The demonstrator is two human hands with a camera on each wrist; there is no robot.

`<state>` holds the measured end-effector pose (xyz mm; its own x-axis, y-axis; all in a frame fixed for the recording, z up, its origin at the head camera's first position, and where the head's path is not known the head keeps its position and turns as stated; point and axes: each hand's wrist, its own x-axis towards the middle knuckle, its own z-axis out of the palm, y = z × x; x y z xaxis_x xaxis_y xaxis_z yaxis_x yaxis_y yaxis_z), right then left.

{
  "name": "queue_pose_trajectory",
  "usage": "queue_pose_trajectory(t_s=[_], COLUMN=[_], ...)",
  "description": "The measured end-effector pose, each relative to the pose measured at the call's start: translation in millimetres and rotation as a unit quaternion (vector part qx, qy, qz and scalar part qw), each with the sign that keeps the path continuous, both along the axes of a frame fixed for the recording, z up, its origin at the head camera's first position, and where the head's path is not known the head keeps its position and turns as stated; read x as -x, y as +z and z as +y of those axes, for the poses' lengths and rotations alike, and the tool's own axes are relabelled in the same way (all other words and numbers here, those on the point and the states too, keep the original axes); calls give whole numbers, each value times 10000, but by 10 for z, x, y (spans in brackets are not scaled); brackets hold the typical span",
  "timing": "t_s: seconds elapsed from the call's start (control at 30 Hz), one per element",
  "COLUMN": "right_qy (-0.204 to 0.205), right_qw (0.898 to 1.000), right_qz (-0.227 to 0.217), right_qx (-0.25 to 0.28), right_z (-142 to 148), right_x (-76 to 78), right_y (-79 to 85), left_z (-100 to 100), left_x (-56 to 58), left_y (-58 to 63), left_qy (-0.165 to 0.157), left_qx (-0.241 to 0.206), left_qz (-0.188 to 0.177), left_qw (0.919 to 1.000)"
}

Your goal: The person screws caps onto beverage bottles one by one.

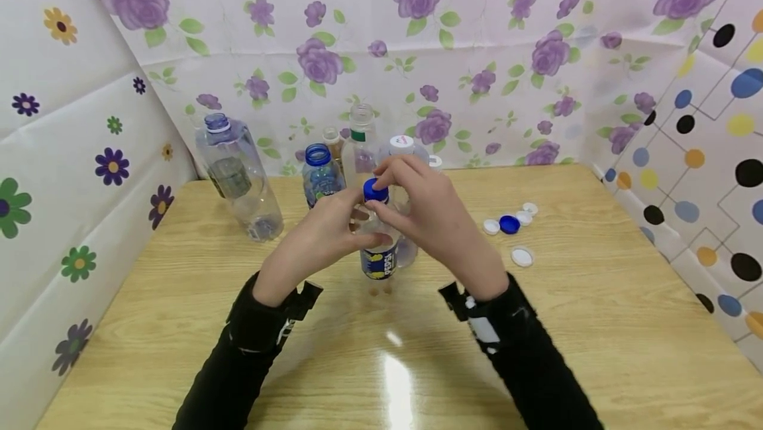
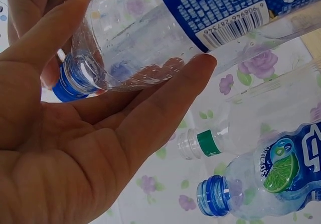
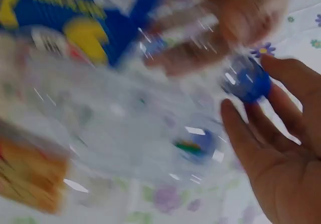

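Observation:
A clear plastic bottle with a blue and yellow label (image 1: 379,263) stands upright on the table in front of the person. On its neck sits a blue cap (image 1: 375,189). The left hand (image 1: 322,231) grips the bottle's upper part from the left, thumb and fingers on either side, as the left wrist view also shows. From the right, the right hand (image 1: 426,198) pinches the blue cap between thumb and fingers. Motion blurs the bottle (image 3: 90,28) in the right wrist view, where the right fingertips are around the cap (image 3: 253,81).
A big clear bottle (image 1: 238,175) stands at the left. Behind the held bottle are an uncapped blue-necked bottle (image 1: 318,168), a green-banded clear bottle (image 1: 359,152) and a white-capped bottle (image 1: 402,145). Several loose white caps (image 1: 522,257) and a blue cap (image 1: 509,224) lie at right.

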<state>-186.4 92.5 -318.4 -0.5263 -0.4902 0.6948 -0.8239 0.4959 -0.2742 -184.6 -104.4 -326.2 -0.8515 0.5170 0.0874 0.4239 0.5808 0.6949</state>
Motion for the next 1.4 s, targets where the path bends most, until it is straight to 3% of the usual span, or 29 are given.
queue_pose_trajectory(t_s=[0.1,0.17,0.27,0.43,0.53,0.7,0.93,1.1,1.4], right_qy=[330,576,878,1044,1196,1228,1069,1013,189], right_qw=[9939,9832,9614,9157,9020,8988,9089,9123,9154], right_qz=[-332,-566,-797,-1265,-1337,-1145,-1132,-1286,-1359], right_qx=[-995,-1639,-2484,-3670,-3927,-4048,-3869,-3753,-3785], right_z=[56,69,75,74,43,-57,-116,-93,-181], right_x=[5,33,86,192,255,290,291,298,226], right_y=[271,450,682,938,1001,996,972,960,932], left_z=[-2,-3,-7,-15,-21,-20,-19,-11,-12], left_x=[-5,-5,-1,-3,-14,-20,-5,-12,-34], left_y=[14,29,43,37,36,38,29,24,-4], left_qy=[47,92,118,129,152,148,39,5,38], left_qx=[-3,32,43,75,101,83,-12,-70,-37], left_qz=[-95,-157,-230,-190,-181,-264,-177,-337,-271], left_qw=[9999,9998,9997,9997,9997,9995,9998,9994,9996])
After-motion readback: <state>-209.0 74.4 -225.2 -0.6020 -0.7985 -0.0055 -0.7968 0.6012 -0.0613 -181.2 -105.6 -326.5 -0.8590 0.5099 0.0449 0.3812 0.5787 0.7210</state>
